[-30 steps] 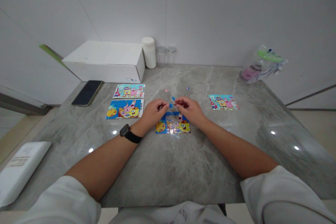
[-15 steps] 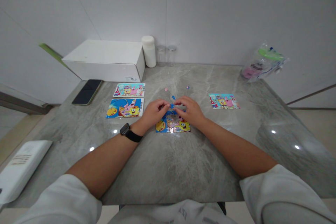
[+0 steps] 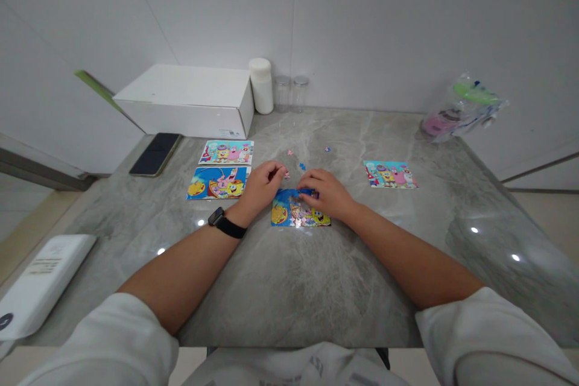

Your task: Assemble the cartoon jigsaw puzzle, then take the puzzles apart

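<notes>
A partly assembled jigsaw puzzle (image 3: 280,213) with cartoon figures lies flat on the grey table, with a gap in its upper middle. My right hand (image 3: 329,194) is over its upper right part, fingers closed on a blue puzzle piece (image 3: 304,190) at the top edge; the fingers partly hide it. Just left of the puzzle's top corner, my left hand (image 3: 263,186) pinches a small pinkish puzzle piece (image 3: 286,175) between thumb and fingertips. Beyond the hands lie loose pieces: a blue one (image 3: 302,166), a pink one (image 3: 290,152) and a blue-and-pink one (image 3: 327,149).
Two picture cards (image 3: 226,152) lie at left, another card (image 3: 391,175) at right. Behind stand a white box (image 3: 181,117), a white bottle (image 3: 261,87) and two glass jars (image 3: 299,95). A phone (image 3: 156,154), a white device (image 3: 43,283) and a plastic bag (image 3: 456,111) sit near the sides.
Both hands were together at a blue piece above the puzzle. My left hand has drawn away and pinches a pinkish piece; my right hand has lowered to the puzzle's top edge. The view shifted slightly.
</notes>
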{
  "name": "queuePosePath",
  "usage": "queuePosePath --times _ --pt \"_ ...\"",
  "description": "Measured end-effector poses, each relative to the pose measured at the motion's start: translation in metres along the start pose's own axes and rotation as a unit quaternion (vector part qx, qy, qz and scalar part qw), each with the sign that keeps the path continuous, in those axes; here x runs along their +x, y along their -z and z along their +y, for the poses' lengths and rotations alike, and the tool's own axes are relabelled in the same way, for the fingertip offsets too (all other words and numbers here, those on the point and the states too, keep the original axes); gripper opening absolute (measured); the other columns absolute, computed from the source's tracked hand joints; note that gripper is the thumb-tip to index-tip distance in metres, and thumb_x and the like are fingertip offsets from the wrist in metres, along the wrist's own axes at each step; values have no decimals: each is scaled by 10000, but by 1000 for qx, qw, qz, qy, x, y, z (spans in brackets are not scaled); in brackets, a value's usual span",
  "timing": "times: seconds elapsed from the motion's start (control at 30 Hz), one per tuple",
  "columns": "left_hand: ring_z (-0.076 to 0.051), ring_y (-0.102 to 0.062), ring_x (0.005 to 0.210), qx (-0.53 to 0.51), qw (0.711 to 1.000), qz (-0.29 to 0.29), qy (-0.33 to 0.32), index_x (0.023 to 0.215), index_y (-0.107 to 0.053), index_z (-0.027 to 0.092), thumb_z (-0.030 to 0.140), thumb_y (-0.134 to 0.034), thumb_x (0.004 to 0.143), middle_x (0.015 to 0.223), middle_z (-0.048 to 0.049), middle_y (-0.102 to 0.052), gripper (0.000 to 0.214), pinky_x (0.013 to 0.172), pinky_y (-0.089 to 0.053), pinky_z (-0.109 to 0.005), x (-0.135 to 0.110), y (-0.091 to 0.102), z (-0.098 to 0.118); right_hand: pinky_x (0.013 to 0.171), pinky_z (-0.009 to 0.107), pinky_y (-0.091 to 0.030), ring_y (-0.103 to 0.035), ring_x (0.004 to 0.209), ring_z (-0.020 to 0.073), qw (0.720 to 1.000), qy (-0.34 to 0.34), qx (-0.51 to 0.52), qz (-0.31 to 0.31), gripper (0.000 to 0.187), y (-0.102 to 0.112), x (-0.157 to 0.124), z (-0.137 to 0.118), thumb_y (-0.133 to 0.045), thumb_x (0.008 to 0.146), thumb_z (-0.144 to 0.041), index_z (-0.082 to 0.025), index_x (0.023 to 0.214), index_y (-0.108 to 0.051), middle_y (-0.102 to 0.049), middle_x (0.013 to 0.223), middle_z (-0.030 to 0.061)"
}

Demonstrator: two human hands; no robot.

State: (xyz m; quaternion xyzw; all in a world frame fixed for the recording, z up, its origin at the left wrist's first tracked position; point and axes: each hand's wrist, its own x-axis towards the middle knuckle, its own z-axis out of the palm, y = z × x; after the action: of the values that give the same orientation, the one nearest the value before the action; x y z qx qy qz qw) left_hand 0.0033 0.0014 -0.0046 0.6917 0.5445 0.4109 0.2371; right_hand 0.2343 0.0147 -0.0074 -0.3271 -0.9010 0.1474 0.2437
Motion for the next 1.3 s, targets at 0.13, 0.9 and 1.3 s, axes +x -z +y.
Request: queuePosePath --times 0.13,0.9,1.3 --pt "-176 -605 785 -12 1000 -8 -10 895 -690 200 381 -532 1029 827 -14 -670 275 724 -449 -311 0 -1 -2 989 425 -474 -652 1093 259 1000 6 -18 -21 150 -2 -1 0 -746 933 -254 -245 1083 -760 -728 1143 76" --pt "-165 -580 754 36 978 -162 -125 777 -681 200 333 -610 945 783 -15 -662 225 707 -422 -305 0 -3 -6 990 437 -475 -640 1098 273 1000 19 -17 6 224 0 -2 7 -692 950 -208 -292 1133 -791 -729 1159 83" --pt "-153 -563 717 -11 994 -103 -28 807 -699 193 396 -615 938 810 -15 -660 256 662 -431 -293 -2 -5 -3 965 449 -496 -654 1065 291 1000 -3 1 29 242 0 -2 3 -766 907 -356 -238 1108 -701 -726 1101 99"
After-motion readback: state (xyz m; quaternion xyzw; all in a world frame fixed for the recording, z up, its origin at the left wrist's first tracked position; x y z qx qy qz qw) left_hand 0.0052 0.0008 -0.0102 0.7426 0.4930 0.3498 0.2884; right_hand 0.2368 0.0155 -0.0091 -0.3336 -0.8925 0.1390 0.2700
